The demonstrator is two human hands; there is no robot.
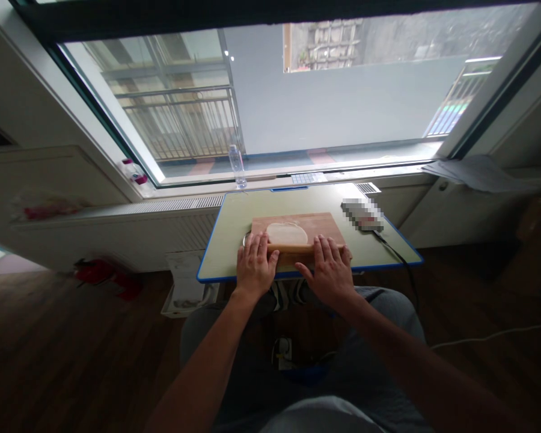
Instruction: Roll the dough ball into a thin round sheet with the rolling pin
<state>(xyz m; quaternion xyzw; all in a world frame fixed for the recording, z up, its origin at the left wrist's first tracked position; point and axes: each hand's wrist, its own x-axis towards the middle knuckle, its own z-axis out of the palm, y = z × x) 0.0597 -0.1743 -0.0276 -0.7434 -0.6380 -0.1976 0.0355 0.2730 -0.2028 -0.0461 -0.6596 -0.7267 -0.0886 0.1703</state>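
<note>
A wooden rolling pin (292,248) lies crosswise on a wooden board (322,225). My left hand (255,264) rests over the pin's left end, fingers stretched forward and thumb against it. On the right end lies my right hand (331,267), palm down, with its fingers extended and its thumb held out to the side. Both hands are open on top of the pin rather than wrapped round it. Just beyond the pin, a flat round sheet of dough (286,233) is spread on the board. Its near edge meets the pin.
The board is on a small pale table (228,240) with blue edging. A pixelated object (363,214) with a black cable (399,257) lies at the right. Behind, a clear bottle (237,165) stands on the windowsill. A white box (187,294) is on the floor at left.
</note>
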